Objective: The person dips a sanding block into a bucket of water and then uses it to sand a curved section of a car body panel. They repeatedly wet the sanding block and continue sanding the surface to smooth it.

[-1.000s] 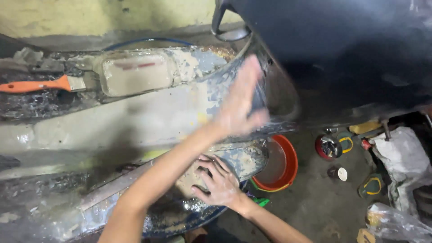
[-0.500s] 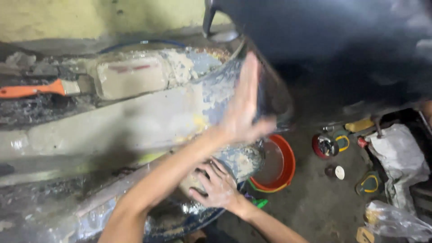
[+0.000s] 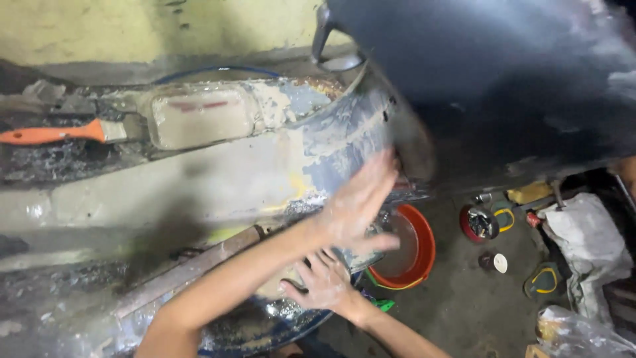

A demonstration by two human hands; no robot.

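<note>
Long grey car panel (image 3: 218, 172), patched with filler, lying left to right. Left hand (image 3: 358, 205) wide open, flat on its right end, blurred. Right hand (image 3: 324, 285) just below, fingers spread, pressing the lower edge. Orange basin (image 3: 424, 248) to the right.

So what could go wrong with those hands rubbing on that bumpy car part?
1. The left hand lies flat on the rough, patchy car panel; a sharp edge might scrape it.
2. The right hand presses the wet lower edge, so it could slip.
3. The orange bucket sits right under the panel's end and could be bumped and tipped.
</note>
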